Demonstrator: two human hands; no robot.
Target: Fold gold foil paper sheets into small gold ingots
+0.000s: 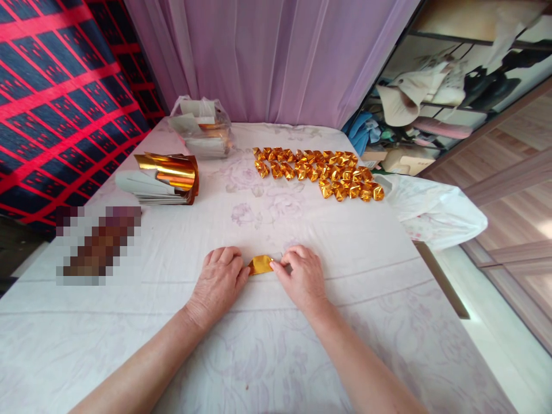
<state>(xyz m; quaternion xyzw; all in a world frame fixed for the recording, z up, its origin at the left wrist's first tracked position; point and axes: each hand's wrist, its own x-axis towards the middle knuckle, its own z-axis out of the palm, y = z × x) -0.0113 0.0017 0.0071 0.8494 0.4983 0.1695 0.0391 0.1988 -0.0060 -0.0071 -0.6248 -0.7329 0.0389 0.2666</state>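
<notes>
**Folding a gold foil sheet, one among many**

Nearest the camera, both forearms reach forward over the table (129,345), which is covered in a pale flowered cloth. The left hand (218,279) lies knuckles up with its fingers curled together, their tips pressing the left end of a small gold foil paper (260,264). The right hand (302,275) meets it from the other side, thumb and forefinger pinched together on the right end of the paper, where a paler, silvery edge shows. The paper lies flat on the cloth directly between the two sets of fingertips, already folded down to a narrow piece.

Beyond the fingers and well apart to the right, rows of folded gold ingots (317,171) lie packed close together. Beyond the left fingers, also well apart, sits a stack of unfolded gold foil sheets (166,179) with curling top leaves, and farther back a clear plastic bag of paper (202,129). A white plastic bag (435,210) hangs off the table edge to the right of the right hand.

Judging by the finished pieces, this looks like an early crease in shaping one more ingot. The next move would call for holding one end steady while the other fingers turn the foil over along a clean line.
</notes>
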